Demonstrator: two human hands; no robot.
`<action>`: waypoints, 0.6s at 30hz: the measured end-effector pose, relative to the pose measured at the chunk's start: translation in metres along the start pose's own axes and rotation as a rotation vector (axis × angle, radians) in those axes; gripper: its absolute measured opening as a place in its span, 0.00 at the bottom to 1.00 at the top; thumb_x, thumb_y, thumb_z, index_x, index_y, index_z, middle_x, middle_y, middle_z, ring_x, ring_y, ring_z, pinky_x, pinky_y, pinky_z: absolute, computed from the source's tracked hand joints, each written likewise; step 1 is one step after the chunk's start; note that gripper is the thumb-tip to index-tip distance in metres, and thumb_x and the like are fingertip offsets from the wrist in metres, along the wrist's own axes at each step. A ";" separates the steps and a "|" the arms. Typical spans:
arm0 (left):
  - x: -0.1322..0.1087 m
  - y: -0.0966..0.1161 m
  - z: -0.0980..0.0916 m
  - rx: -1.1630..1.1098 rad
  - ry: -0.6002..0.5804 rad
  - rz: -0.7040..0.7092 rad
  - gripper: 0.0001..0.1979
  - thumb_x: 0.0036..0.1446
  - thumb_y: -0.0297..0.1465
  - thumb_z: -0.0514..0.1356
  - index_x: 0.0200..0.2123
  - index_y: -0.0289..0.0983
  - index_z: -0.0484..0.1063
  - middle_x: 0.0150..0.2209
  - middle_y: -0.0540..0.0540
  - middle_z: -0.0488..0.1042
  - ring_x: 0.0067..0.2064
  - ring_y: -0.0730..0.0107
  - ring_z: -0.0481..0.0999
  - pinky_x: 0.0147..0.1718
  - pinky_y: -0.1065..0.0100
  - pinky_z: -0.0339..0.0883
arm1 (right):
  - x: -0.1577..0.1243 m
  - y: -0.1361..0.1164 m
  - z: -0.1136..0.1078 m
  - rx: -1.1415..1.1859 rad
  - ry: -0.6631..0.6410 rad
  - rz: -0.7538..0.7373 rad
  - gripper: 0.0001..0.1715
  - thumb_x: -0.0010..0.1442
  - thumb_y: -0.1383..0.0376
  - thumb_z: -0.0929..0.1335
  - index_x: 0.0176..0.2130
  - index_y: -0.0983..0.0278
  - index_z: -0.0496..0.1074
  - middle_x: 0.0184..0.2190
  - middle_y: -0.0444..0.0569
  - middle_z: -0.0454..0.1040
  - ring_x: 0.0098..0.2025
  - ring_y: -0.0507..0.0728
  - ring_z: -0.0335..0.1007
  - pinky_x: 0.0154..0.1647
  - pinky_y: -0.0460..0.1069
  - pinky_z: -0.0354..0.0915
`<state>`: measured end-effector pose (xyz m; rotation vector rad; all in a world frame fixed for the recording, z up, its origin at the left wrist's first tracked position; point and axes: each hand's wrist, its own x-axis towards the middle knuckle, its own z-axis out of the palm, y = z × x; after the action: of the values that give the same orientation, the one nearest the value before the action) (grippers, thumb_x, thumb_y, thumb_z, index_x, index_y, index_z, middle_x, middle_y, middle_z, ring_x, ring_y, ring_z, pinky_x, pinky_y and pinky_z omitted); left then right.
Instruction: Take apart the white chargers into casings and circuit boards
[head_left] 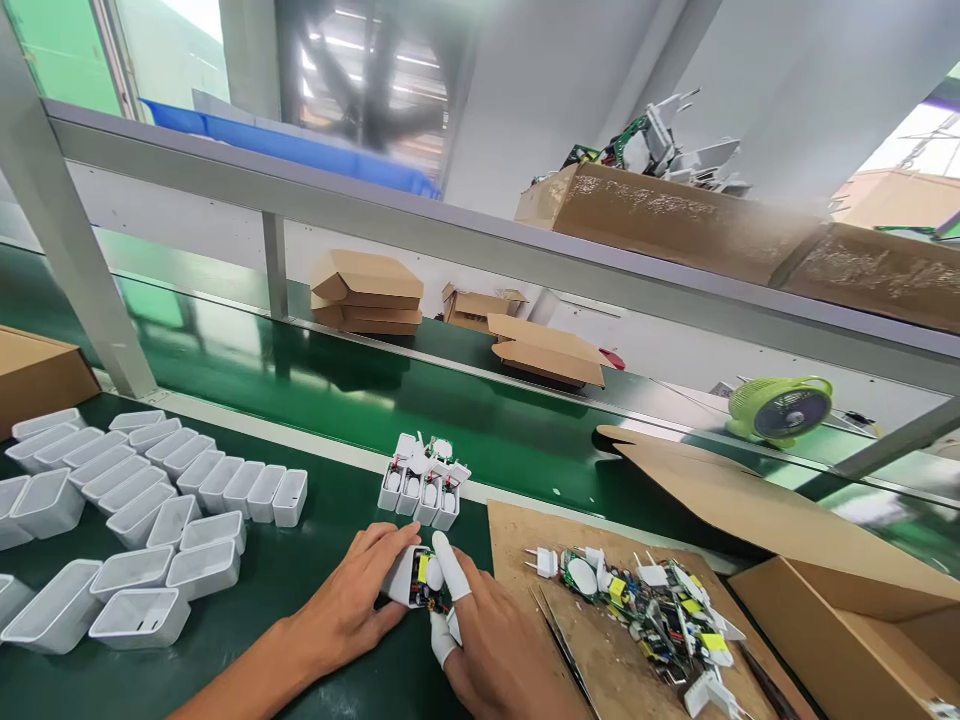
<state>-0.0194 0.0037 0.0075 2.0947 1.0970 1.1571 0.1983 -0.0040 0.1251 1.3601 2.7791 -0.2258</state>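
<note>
My left hand [349, 590] is closed around a small white plastic housing [397, 577], its open end turned to the right. At that opening is a circuit board [420, 592] with a yellow part and a round white piece. My right hand [491, 640], with white covers on thumb and forefinger, pinches the board; how deep it sits is partly hidden. Just beyond my hands stands a group of white housings [429, 500] with boards in them. To the left, several bare white housings [135, 480] lie in rows on the dark green table.
On the right, a brown board [517, 540] carries a pile of circuit boards [675, 620] and tweezers [559, 640]. An open carton [847, 620] stands beyond it. A green conveyor belt [337, 390] runs behind, with flattened cartons [547, 350] and a green fan [780, 408] past it.
</note>
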 end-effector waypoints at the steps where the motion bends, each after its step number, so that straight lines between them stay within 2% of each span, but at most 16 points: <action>1: 0.000 0.001 0.000 0.008 -0.002 0.006 0.49 0.56 0.14 0.59 0.74 0.49 0.44 0.64 0.41 0.64 0.65 0.49 0.63 0.63 0.48 0.67 | -0.001 0.000 0.001 -0.002 0.004 -0.008 0.47 0.53 0.79 0.63 0.70 0.65 0.64 0.71 0.55 0.64 0.61 0.66 0.73 0.63 0.57 0.70; 4: -0.001 0.003 -0.001 0.039 -0.012 0.021 0.48 0.57 0.15 0.58 0.74 0.49 0.44 0.64 0.41 0.65 0.65 0.49 0.63 0.63 0.47 0.66 | -0.001 0.001 0.008 -0.005 0.000 -0.016 0.43 0.52 0.79 0.62 0.67 0.68 0.67 0.72 0.57 0.62 0.61 0.68 0.72 0.63 0.59 0.70; 9: 0.001 0.005 -0.003 0.053 -0.017 0.015 0.49 0.55 0.14 0.58 0.74 0.49 0.43 0.64 0.41 0.66 0.65 0.49 0.63 0.63 0.46 0.65 | 0.001 -0.003 0.007 0.022 0.015 0.005 0.34 0.51 0.78 0.64 0.56 0.69 0.76 0.70 0.59 0.65 0.60 0.70 0.73 0.63 0.61 0.70; 13: 0.002 0.005 -0.006 0.056 -0.035 0.003 0.49 0.56 0.14 0.57 0.75 0.49 0.42 0.64 0.41 0.66 0.66 0.49 0.62 0.64 0.46 0.65 | 0.001 -0.007 0.003 0.019 -0.001 0.014 0.36 0.51 0.78 0.64 0.59 0.69 0.73 0.69 0.60 0.67 0.59 0.71 0.74 0.60 0.60 0.72; 16: 0.001 0.005 -0.007 0.041 -0.039 -0.014 0.49 0.57 0.15 0.58 0.75 0.49 0.43 0.65 0.42 0.65 0.66 0.50 0.62 0.65 0.46 0.64 | 0.002 -0.006 0.010 0.007 0.016 -0.002 0.35 0.52 0.78 0.64 0.59 0.68 0.73 0.70 0.60 0.65 0.60 0.71 0.72 0.61 0.61 0.71; 18: 0.000 0.005 -0.006 0.027 -0.034 -0.012 0.48 0.58 0.15 0.58 0.75 0.49 0.43 0.65 0.42 0.65 0.67 0.51 0.61 0.66 0.47 0.64 | 0.003 -0.005 0.016 0.003 0.038 0.004 0.38 0.52 0.78 0.64 0.62 0.69 0.71 0.69 0.60 0.66 0.59 0.71 0.72 0.62 0.62 0.71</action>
<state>-0.0229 0.0012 0.0144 2.1174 1.1139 1.1028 0.1916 -0.0070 0.1098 1.3857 2.8072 -0.2064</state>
